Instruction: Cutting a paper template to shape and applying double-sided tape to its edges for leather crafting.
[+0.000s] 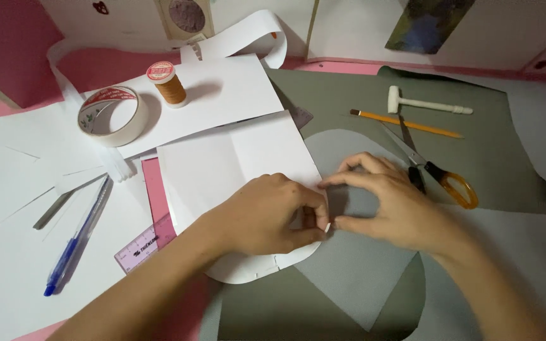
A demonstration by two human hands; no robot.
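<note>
A folded white paper pattern point(235, 183) lies on a grey sheet point(349, 265) spread over the desk point(538, 107). At the pattern's right edge, the left hand point(266, 215) curls and pinches that edge, forearm angled in from the lower left. The right hand point(387, 199) meets it there, thumb and forefinger nipping together, other fingers arched. Scissors point(437, 173) lie just right of the pattern; a tape roll point(109, 117) sits upper left.

The paper pattern point(235, 170) lies in the middle of the table point(538, 113), on a sheet of leather point(488, 145). Both hands meet at its right edge. Behind it on the left stand a tape roll point(109, 117) and a thread spool point(167, 83). A pen point(78, 237) and a ruler point(139, 247) lie left of it. Scissors point(434, 170), a pencil point(406, 124) and a mallet point(426, 103) lie right.
</note>
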